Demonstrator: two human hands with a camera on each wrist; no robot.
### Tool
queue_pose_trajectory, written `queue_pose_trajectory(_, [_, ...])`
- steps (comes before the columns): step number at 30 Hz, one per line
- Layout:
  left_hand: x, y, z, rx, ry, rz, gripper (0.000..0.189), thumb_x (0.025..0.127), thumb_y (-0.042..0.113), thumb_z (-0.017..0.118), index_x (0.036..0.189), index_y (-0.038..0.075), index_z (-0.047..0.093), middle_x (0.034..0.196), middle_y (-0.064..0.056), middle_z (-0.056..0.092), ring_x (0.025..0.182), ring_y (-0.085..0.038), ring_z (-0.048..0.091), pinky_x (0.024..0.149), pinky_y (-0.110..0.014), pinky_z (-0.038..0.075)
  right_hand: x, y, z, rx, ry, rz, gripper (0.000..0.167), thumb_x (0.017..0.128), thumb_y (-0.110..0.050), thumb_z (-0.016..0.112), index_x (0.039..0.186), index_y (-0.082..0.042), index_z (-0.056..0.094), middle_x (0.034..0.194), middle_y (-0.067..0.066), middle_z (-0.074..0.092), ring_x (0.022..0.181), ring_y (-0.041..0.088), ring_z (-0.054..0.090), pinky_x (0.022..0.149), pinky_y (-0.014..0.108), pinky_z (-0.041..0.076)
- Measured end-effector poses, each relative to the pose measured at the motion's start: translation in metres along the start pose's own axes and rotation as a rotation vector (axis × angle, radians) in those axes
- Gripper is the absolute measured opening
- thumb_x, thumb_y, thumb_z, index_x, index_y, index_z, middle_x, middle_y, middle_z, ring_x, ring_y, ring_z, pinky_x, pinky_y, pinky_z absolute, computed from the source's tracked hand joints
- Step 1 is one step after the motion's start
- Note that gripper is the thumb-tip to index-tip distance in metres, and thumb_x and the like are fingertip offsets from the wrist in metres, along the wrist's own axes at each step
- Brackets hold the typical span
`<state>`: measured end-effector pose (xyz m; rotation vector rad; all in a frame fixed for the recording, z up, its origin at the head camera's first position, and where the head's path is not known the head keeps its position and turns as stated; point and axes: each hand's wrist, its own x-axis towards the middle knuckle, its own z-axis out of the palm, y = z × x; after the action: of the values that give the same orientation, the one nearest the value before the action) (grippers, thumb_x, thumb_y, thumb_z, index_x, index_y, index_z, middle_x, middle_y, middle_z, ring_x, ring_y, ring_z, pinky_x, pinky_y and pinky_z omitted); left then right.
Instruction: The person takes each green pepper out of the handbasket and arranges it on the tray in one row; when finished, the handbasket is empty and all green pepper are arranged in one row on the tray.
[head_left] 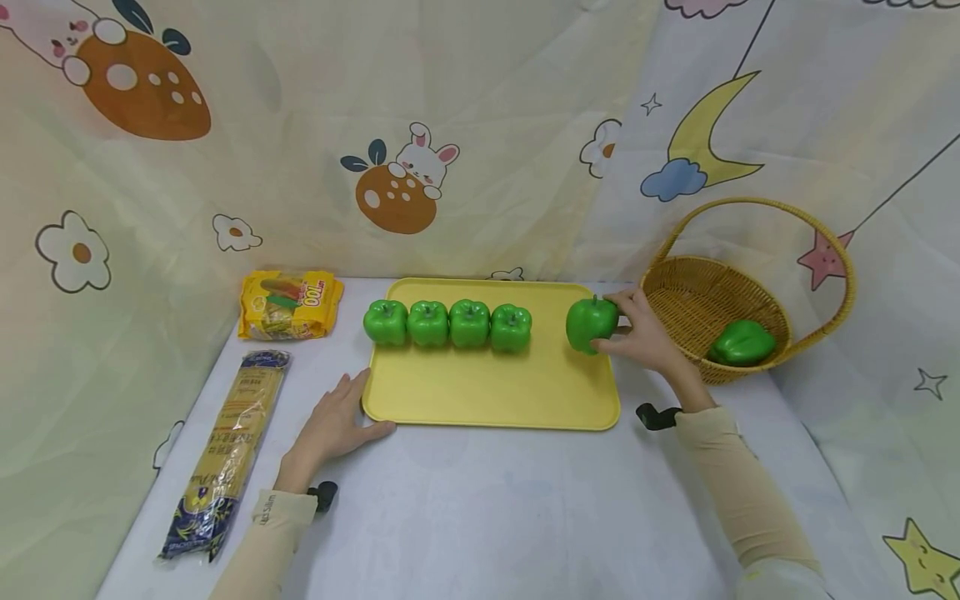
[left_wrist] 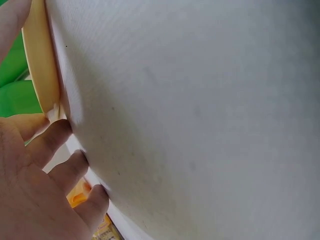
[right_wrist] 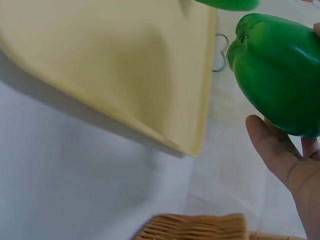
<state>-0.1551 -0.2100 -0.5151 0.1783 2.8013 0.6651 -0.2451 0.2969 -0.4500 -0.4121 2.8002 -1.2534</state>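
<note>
My right hand (head_left: 641,333) grips a green bell pepper (head_left: 591,325) between thumb and fingers over the right end of the yellow tray (head_left: 487,396). In the right wrist view the held bell pepper (right_wrist: 280,75) shows large, with the fingers along its side. Several more green bell peppers (head_left: 469,324) stand side by side in a row at the tray's back left. My left hand (head_left: 335,421) lies at the tray's left front corner, fingers extended, thumb along the front rim. In the left wrist view the fingertips of that hand (left_wrist: 45,175) are beside the tray's rim (left_wrist: 41,60).
At the right stands a wicker basket (head_left: 693,279) with a tall handle and another green pepper (head_left: 742,342) inside. A yellow food packet (head_left: 291,305) lies back left, with a long pack of noodles (head_left: 228,450) in front of it. Printed cloth hangs behind.
</note>
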Motion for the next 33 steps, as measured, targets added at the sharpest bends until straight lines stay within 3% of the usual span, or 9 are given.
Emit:
queue_pose_trajectory(15, [0.002,-0.001,0.002,-0.001,-0.009,-0.003,0.109,0.085,0.062,0.071,0.161,0.006,0.016,0.166,-0.025,0.021,0.155,-0.047,0.015,0.126,-0.066,0.015,-0.003,0.016,0.032,0.002,-0.142,-0.073,0.087,0.079,-0.017,0.084,0.148,0.001,0.035,0.141,0.023,0.040,0.131,0.044,0.048,0.111,0.060,0.048])
queue_pose_trajectory(33, [0.001,0.000,-0.001,0.020,0.003,0.002,0.110,0.085,0.063,0.070,0.161,0.004,0.016,0.165,-0.027,0.021,0.154,-0.048,0.016,0.125,-0.067,0.016,0.003,0.013,0.045,0.054,-0.196,-0.009,0.093,0.082,-0.013,0.082,0.153,0.000,0.024,0.153,0.027,0.037,0.139,0.050,0.044,0.116,0.059,0.043])
